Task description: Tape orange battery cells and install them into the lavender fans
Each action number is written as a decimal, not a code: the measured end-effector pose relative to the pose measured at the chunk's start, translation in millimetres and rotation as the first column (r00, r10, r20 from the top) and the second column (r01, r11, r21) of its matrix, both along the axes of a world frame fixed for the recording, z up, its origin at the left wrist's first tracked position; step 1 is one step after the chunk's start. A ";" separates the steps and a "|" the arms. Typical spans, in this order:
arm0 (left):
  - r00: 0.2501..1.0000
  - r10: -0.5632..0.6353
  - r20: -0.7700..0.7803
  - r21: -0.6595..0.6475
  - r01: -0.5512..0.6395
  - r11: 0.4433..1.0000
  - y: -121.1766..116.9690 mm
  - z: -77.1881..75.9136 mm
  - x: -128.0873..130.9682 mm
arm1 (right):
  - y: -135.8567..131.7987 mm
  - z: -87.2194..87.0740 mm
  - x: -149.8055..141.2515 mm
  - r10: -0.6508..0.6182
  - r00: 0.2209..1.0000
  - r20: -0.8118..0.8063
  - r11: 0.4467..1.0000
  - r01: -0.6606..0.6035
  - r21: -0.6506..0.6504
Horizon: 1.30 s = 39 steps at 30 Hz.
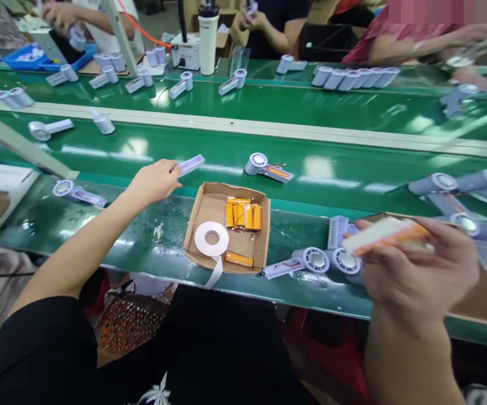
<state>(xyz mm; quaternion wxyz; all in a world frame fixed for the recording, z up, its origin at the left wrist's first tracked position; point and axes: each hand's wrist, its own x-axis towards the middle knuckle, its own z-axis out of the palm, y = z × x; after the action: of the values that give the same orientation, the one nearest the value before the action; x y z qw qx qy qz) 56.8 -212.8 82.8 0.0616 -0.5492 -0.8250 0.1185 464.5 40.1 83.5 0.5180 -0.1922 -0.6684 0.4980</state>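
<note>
My left hand (157,181) reaches over the green belt, its fingers closed on a lavender fan handle (190,165); whatever lies under the palm is hidden. In my right hand (420,270), raised at the right and slightly blurred, is an orange battery (414,230) with a white strip along its upper side. Between the hands sits a shallow cardboard box (190,239) with several orange batteries (243,216) and a roll of white tape (201,239), whose loose end hangs over the front rim. Behind the box, a handheld fan (257,163) lies with an orange battery in its open handle.
Fans (315,260) lie right of the box, near my right hand, with more fans (437,183) piled beyond. Another fan (64,188) lies left of my forearm. A pale rail (269,128) divides the belts. Co-workers' hands (254,19) show across the line; another person sits at left.
</note>
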 end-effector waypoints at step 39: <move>0.834 -0.015 0.551 0.261 -0.155 0.953 171.6 -65.3 -33.4 | 74.0 -73.2 -268.1 0.213 0.543 0.813 0.814 -0.559 0.160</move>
<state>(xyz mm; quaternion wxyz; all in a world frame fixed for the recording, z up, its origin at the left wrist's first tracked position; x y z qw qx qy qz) 23.4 -41.3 17.5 -0.0996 -0.5138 -0.8360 -0.1652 196.4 114.1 10.3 0.0876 -0.1169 -0.9347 0.3242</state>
